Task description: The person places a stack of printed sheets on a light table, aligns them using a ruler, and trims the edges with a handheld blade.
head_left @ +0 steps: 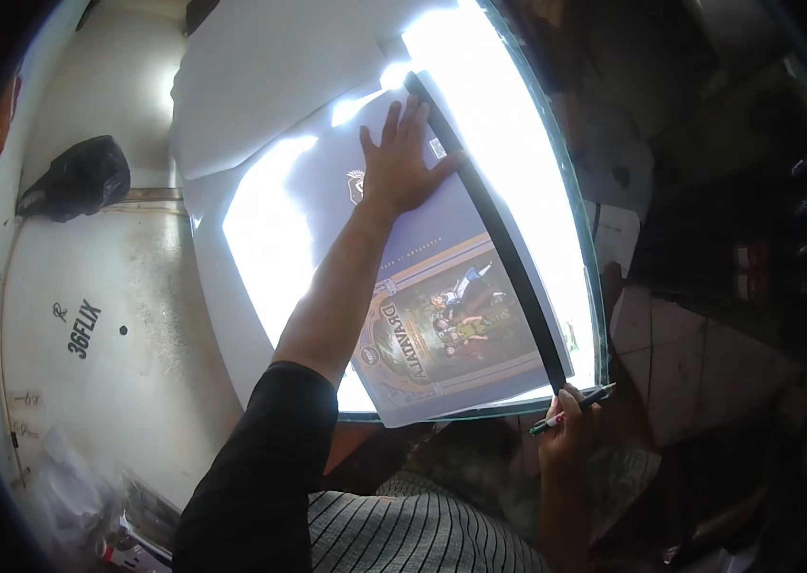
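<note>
My left hand lies with fingers spread on a purple-blue printed sheet, which has an illustrated picture panel at its near end. Its thumb reaches the edge of a long black strip running along the sheet's right side. At the near end of that strip, my right hand is closed around a slim pen-like tool with green and red parts. Those fingertips also touch the strip's end; whether they grip it I cannot tell. Beneath the sheet glows a bright white light table with a glass edge.
Large white sheets lie at the far left of the light table. A white work surface on the left carries a crumpled black plastic bag. Clear plastic wrapping sits at the lower left. The right side is dark, with a tiled floor.
</note>
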Available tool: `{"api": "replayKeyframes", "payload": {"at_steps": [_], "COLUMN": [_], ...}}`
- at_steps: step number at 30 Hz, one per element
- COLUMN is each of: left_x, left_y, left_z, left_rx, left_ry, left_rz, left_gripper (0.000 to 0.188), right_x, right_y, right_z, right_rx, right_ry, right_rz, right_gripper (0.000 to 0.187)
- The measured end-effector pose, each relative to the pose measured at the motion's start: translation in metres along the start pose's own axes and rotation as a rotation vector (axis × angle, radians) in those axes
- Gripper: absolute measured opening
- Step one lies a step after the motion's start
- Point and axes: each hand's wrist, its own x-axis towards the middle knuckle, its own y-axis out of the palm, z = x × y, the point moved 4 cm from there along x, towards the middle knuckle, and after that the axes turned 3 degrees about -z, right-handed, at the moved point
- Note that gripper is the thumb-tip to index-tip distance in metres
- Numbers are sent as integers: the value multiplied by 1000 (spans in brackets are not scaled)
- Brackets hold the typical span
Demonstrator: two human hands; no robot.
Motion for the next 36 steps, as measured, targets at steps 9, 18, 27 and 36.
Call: {"api": "replayKeyframes", "payload": {"at_steps": [9, 18, 27, 36], "left_x": [1, 4, 2, 3], "left_y": [-6, -3, -5, -5], "left_z": [-1, -1, -1, -3], "left_rx": [27, 76, 44, 84], "left_ry": [-21, -44, -30, -31], "left_rz": [39, 56, 40, 46], "left_gripper": [101, 101, 101, 98], "right_x": [1, 0, 3, -1], "right_y": [1, 2, 0, 2], "right_z": [2, 1, 1, -1], "right_rx": [-15, -8, -58, -23], "right_ry": [6, 20, -17, 8], "right_rz": [45, 40, 19, 24], "right_gripper": [32, 29, 27, 29]}}
